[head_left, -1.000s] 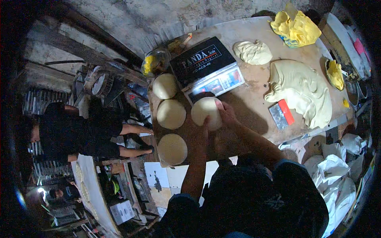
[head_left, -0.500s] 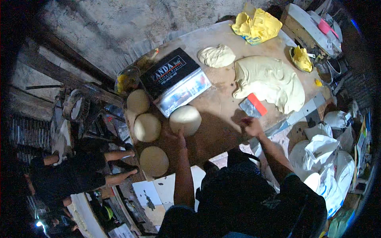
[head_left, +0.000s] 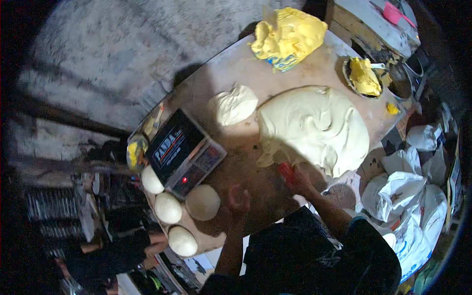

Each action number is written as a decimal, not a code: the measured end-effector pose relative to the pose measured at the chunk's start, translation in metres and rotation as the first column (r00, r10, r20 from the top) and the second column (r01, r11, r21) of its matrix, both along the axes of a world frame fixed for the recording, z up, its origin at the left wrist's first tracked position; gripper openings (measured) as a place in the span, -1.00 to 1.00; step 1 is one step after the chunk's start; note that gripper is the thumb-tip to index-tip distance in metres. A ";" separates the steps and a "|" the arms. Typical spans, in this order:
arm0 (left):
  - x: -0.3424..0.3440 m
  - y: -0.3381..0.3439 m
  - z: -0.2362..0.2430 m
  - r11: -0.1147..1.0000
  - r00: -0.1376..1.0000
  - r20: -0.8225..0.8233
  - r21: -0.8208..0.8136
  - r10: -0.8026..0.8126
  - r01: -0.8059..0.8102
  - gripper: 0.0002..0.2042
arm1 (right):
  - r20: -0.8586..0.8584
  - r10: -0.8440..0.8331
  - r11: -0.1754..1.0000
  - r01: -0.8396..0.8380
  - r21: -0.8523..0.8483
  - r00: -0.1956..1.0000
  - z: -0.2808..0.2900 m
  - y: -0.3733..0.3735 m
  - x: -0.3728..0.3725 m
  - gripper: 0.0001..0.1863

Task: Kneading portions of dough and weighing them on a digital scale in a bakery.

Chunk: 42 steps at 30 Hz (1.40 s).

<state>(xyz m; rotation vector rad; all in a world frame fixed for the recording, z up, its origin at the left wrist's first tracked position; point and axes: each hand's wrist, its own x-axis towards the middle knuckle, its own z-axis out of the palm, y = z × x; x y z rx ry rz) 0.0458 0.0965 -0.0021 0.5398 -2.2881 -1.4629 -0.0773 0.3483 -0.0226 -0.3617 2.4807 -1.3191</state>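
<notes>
My right hand (head_left: 296, 179) grips the red-handled scraper (head_left: 287, 171) at the front of the large pale dough mass (head_left: 314, 128). My left hand (head_left: 238, 199), blurred and in shadow, hangs open and empty to the right of a round dough ball (head_left: 202, 201). Several dough balls, one (head_left: 182, 241) nearest the table's front edge, sit around the black digital scale (head_left: 184, 152) on the table's left. A smaller dough lump (head_left: 233, 105) lies behind, between the scale and the big mass.
Yellow fat (head_left: 287, 37) in a wrapper and a bowl of it (head_left: 364, 76) stand at the table's (head_left: 216, 73) back. A pink scoop (head_left: 393, 12) rests on a side surface. White sacks (head_left: 403, 206) fill the right. Another person (head_left: 108, 246) is at lower left.
My left hand has left the dough ball, now lying among the others. My right hand moved from it to the scraper and took hold. The view has swung rightward.
</notes>
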 end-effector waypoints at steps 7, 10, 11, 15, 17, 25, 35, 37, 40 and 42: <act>-0.213 0.145 0.035 0.512 0.810 0.203 -0.685 -0.550 0.519 -0.12 | 0.032 -0.270 0.963 0.270 -0.017 0.962 0.024 0.145 0.068 -0.47; -0.242 0.178 0.043 0.381 0.803 0.438 -0.718 -0.405 0.583 -0.18 | 0.025 -0.560 0.828 0.560 0.028 0.828 0.047 0.156 0.065 -0.43; -0.245 0.178 0.036 0.409 0.764 0.457 -0.655 -0.455 0.635 -0.22 | -0.134 -0.562 0.818 0.572 0.055 0.816 0.070 0.148 0.053 -0.41; -0.231 0.106 -0.054 0.796 0.839 0.186 -0.263 -0.512 0.545 -0.51 | -0.104 -0.431 0.901 0.421 -0.109 0.896 0.116 0.041 -0.059 -0.61; -0.195 0.148 -0.016 0.671 0.742 0.339 -0.319 -0.579 0.669 -0.61 | -0.304 -0.129 0.933 0.219 0.286 0.944 0.098 0.051 -0.085 -0.60; 0.013 0.040 -0.007 0.927 0.915 0.144 0.071 -0.376 0.369 -0.54 | -0.205 0.311 0.825 -0.157 0.542 0.928 0.073 0.022 -0.063 -0.30; 0.061 0.017 0.027 0.977 0.983 -0.011 0.107 -0.182 0.182 -0.14 | -0.140 0.331 0.818 -0.210 0.536 0.933 0.051 0.013 -0.055 -0.48; 0.008 0.032 0.042 0.846 0.991 0.098 -0.517 -0.089 0.127 0.06 | -0.184 0.260 0.805 -0.108 0.583 0.948 0.010 0.065 -0.034 -0.37; -0.084 0.080 0.058 0.487 0.917 0.392 -0.815 0.066 0.314 0.20 | 0.038 0.271 0.830 -0.254 0.497 0.962 0.022 0.098 -0.025 -0.20; -0.115 0.048 -0.025 0.525 0.956 0.294 -0.814 0.007 0.246 0.13 | 0.100 0.302 0.839 -0.314 0.443 0.948 0.065 0.066 -0.037 -0.20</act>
